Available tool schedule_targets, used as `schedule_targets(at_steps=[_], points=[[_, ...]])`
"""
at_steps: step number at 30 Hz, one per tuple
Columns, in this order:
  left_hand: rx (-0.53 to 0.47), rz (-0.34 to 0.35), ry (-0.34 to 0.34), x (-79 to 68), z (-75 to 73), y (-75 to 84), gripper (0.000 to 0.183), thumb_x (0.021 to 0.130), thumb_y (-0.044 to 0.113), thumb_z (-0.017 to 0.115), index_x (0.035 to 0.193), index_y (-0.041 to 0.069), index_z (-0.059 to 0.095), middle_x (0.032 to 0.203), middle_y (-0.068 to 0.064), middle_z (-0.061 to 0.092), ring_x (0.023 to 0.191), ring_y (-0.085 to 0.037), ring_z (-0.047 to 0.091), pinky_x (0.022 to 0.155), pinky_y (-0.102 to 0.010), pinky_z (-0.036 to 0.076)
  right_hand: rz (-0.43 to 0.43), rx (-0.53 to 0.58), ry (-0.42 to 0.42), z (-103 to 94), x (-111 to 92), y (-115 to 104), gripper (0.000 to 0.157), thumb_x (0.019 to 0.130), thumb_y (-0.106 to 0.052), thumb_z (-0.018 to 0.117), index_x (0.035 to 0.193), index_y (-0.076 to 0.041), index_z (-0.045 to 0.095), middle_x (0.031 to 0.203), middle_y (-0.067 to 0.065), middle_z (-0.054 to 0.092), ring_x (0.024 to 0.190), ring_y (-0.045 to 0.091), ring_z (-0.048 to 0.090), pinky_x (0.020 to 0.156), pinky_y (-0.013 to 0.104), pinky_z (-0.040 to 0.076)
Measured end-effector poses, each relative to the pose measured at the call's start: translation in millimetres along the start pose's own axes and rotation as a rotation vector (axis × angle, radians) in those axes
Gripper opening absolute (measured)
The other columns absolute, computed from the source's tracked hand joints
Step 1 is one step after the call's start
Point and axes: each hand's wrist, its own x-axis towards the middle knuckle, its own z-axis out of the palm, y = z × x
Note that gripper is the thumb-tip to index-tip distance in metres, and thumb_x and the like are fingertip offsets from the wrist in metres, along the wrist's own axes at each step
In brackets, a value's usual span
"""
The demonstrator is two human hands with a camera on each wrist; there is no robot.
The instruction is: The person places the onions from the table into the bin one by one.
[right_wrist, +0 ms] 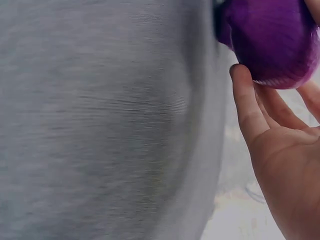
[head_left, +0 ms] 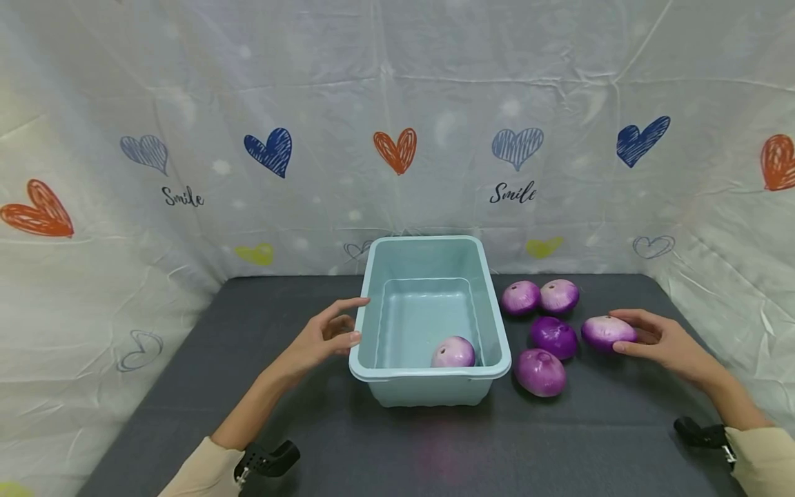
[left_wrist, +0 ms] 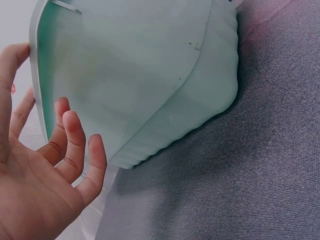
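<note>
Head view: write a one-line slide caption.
Left fingers touch a pale-blue tub holding one onion; right fingers grip another onion near four more onions on a dark tabletop.

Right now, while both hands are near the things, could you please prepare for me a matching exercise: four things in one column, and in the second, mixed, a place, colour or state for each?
Column one:
1. left hand
2. right hand
3. bin
4. table

Column two:
A. dark grey, under the bin
B. holds the rightmost onion
C. light blue, with a lone onion inside
D. at the bin's rim

Pairs: 1-D; 2-B; 3-C; 4-A
</note>
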Motion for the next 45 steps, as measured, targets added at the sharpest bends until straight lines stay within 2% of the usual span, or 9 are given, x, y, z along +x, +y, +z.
schedule_targets(at_steps=[4,9,16,24,36,39,42,45], points=[[0.001,0.006,-0.001,-0.1,-0.9,-0.3,0.056,0.101,0.015,0.066,0.153,0.021,0.047,0.108,-0.018,0.06,0.096,-0.03,0.06,0.081,-0.056,0.051,0.013,0.001,0.062,-5.8,1,-6,0.051,0.098,-0.002,0.067,0.145,0.005,0.047,0.133,-0.011,0.057,0.118,-0.002,0.056,0.087,0.02,0.05],[-0.004,0.017,-0.001,-1.0,-2.4,-1.0,0.057,0.1,0.012,0.066,0.153,0.018,0.046,0.109,-0.018,0.061,0.098,-0.03,0.061,0.081,-0.054,0.052,0.008,0.012,0.1,-5.0,7,-15,0.05,0.097,0.0,0.067,0.144,0.002,0.05,0.134,-0.007,0.058,0.117,0.001,0.058,0.086,0.023,0.051],[-0.021,0.03,-0.012,-1.0,-2.8,-0.8,0.057,0.1,0.012,0.066,0.154,0.017,0.045,0.11,-0.019,0.061,0.099,-0.03,0.06,0.082,-0.045,0.054,-0.013,0.051,0.086,1.7,20,-27,0.052,0.097,0.0,0.068,0.146,0.001,0.05,0.137,0.0,0.057,0.119,0.005,0.059,0.088,0.024,0.051],[-0.009,0.061,-0.022,-1.5,-3.8,0.1,0.056,0.1,0.01,0.066,0.152,0.013,0.047,0.108,-0.02,0.06,0.097,-0.03,0.061,0.082,-0.045,0.055,-0.058,0.11,0.052,12.6,34,-32,0.054,0.096,0.005,0.067,0.147,0.003,0.048,0.139,0.002,0.055,0.122,0.008,0.056,0.09,0.025,0.05],[0.008,0.075,-0.03,2.1,-5.7,4.4,0.055,0.098,0.009,0.068,0.15,0.008,0.05,0.104,-0.02,0.057,0.089,-0.027,0.059,0.081,-0.048,0.054,-0.066,0.136,0.053,20.8,53,-48,0.055,0.095,0.003,0.069,0.146,0.001,0.05,0.139,0.005,0.056,0.122,0.011,0.058,0.09,0.026,0.051],[0.012,0.097,-0.032,4.0,-7.0,3.4,0.054,0.098,0.007,0.069,0.149,0.005,0.051,0.098,-0.02,0.054,0.082,-0.022,0.057,0.077,-0.045,0.053,-0.072,0.138,0.051,23.3,59,-52,0.055,0.095,0.002,0.07,0.146,0.0,0.05,0.139,0.006,0.056,0.123,0.011,0.057,0.091,0.026,0.05],[0.01,0.13,-0.038,6.0,-8.1,1.5,0.053,0.097,0.004,0.068,0.147,0.002,0.051,0.09,-0.019,0.051,0.075,-0.017,0.052,0.07,-0.037,0.048,-0.083,0.137,0.043,25.4,66,-58,0.056,0.095,0.001,0.071,0.147,0.002,0.049,0.14,0.007,0.056,0.124,0.012,0.056,0.093,0.025,0.049],[0.009,0.131,-0.035,6.6,-8.7,1.6,0.052,0.097,0.004,0.068,0.147,0.004,0.052,0.085,-0.015,0.049,0.071,-0.015,0.047,0.066,-0.035,0.044,-0.094,0.139,0.028,28.1,72,-65,0.058,0.095,0.0,0.071,0.148,0.003,0.048,0.142,0.01,0.054,0.125,0.013,0.056,0.093,0.025,0.048]])
